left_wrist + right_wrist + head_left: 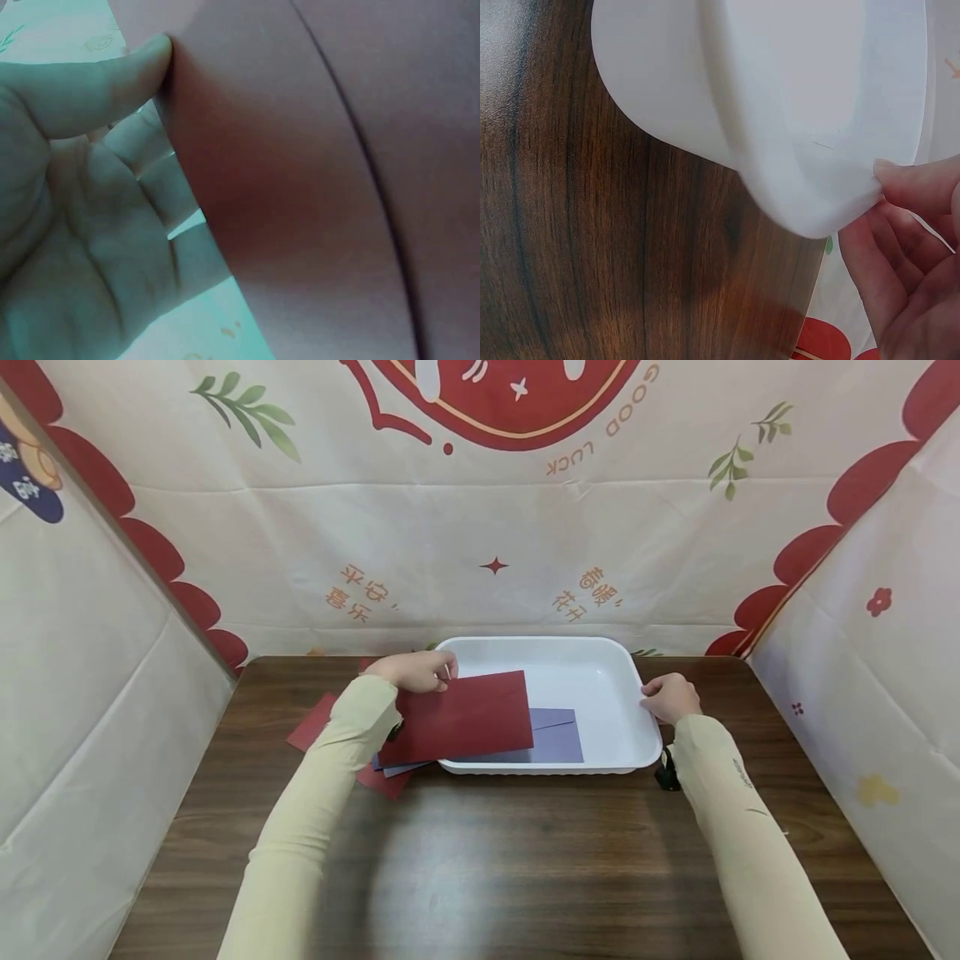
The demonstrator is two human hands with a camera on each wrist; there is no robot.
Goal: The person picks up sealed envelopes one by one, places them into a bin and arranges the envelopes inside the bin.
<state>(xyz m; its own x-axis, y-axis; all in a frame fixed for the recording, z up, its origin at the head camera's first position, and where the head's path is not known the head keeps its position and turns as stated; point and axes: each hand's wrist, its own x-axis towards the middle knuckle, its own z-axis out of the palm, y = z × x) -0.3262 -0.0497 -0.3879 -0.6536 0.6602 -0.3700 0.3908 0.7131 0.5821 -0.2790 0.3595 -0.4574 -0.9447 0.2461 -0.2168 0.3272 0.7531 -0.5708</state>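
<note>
My left hand [417,672] pinches the upper edge of a dark red envelope [468,717], which is held over the left part of a white tray [611,693]. In the left wrist view the thumb [142,71] lies on the envelope's near face [292,187], with the other fingers partly behind it. A purple envelope [557,735] lies inside the tray, partly covered by the red one. At the tray's right side my right hand [672,697] grips the rim, thumb on top and fingers below, as the right wrist view of the tray [780,172] shows.
More envelopes lie on the brown wooden table [487,852] left of the tray, among them a red envelope [311,724], largely hidden by the left arm and the held envelope. A printed white cloth [450,527] hangs behind and at both sides.
</note>
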